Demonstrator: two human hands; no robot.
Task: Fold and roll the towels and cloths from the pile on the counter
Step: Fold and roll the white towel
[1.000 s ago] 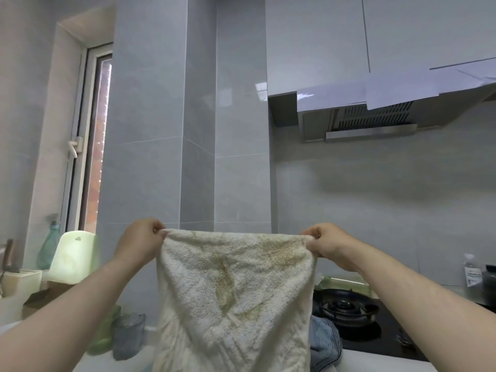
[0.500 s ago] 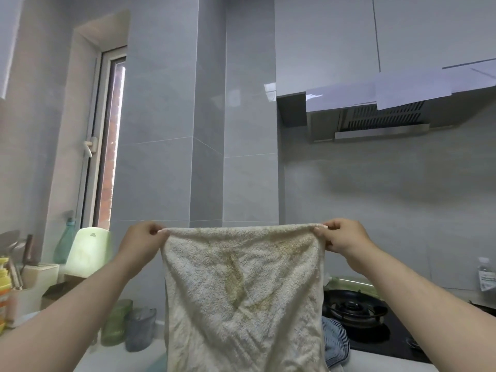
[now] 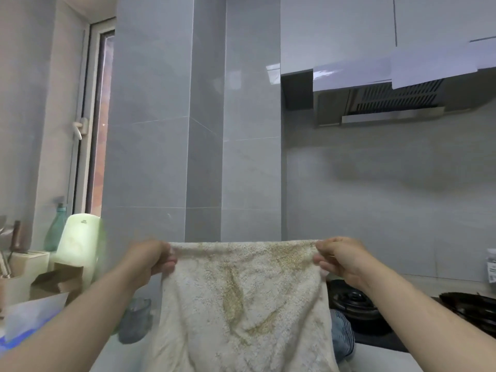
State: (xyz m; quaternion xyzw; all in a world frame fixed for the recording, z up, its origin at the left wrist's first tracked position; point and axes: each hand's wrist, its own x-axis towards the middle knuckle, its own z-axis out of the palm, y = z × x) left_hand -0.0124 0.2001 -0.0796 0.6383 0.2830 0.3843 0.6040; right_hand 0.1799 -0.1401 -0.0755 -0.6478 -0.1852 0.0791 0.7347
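Note:
A cream terry towel with yellowish stains hangs spread out in front of me, its top edge stretched level. My left hand pinches the top left corner and my right hand pinches the top right corner. The towel's lower part runs out of the frame at the bottom. A blue striped cloth shows behind the towel's right edge on the counter. The rest of the pile is hidden behind the towel.
A black gas hob sits at the right, with a range hood above it. At the left stand a pale green container, a green bottle, a knife block, a cardboard box and a grey cup.
My hands have moved slightly further apart and the towel's top edge is stretched tighter. The view has shifted, with the towel held a little lower in frame.

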